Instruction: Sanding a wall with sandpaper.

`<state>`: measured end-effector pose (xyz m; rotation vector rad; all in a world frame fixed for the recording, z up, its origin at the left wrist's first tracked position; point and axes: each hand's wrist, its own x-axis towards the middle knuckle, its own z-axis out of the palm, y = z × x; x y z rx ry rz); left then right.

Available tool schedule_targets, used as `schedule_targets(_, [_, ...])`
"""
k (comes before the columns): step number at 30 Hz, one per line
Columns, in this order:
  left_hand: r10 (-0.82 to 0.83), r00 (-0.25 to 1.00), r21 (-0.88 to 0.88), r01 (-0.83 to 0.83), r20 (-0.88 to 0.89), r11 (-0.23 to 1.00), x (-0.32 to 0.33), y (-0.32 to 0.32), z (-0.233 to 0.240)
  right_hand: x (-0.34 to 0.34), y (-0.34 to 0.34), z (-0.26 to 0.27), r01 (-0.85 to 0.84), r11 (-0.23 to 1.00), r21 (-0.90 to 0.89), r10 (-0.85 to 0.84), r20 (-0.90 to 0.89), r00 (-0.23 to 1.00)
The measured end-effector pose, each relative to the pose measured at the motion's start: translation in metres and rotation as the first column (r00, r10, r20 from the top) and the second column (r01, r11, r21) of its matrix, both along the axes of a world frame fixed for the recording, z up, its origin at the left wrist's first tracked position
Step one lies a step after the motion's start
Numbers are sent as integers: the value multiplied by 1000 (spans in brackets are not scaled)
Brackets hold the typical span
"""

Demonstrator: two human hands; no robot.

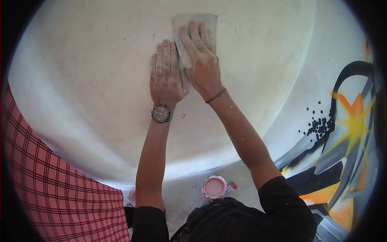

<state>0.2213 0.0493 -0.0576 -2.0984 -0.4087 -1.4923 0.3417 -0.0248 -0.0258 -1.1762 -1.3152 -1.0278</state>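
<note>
Both hands are on a pale, plastered wall (102,78) in front of me. My left hand (167,72) lies flat on it, fingers together and pointing up, dusted with white powder; a watch (161,114) is on that wrist. Just to its right, my right hand (203,60) presses a sheet of sandpaper (193,18), or a similar thin sheet, against the wall with fingers spread over it. The sheet and the right fingertips are slightly blurred. A thin dark bracelet (216,96) circles the right wrist. The thumb side of my left hand is close to my right hand.
On the grey floor (181,208) below stands a pink-rimmed bucket (214,187) of pale liquid, with a red-and-white object (232,187) beside it. Another pink container (132,196) is partly hidden by my left arm. A pink checked cloth (60,181) hangs at left; a painted mural (353,121) covers the right wall.
</note>
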Motion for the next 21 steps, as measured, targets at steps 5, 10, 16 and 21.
schedule_targets(5, [15, 1000, -5, -15, 4, 1000, 5, -7, -5, 66, -27, -7, 119, 992, -32, -113, 162, 980])
schedule_targets(10, [-6, 1000, -1, 6, 10, 1000, 14, -11, -13, 89, -37, -19, 177, 974, 142, -148, -195, 969])
schedule_targets(16, [1, 1000, 38, -2, 5, 999, 13, 3, -22, -6, -2, -20, 2, 999, 49, 4, -129, 992])
schedule_targets(21, [-6, 1000, 17, 6, -14, 1000, 9, 0, -21, 28, -18, -28, -18, 988, -155, 34, 97, 995])
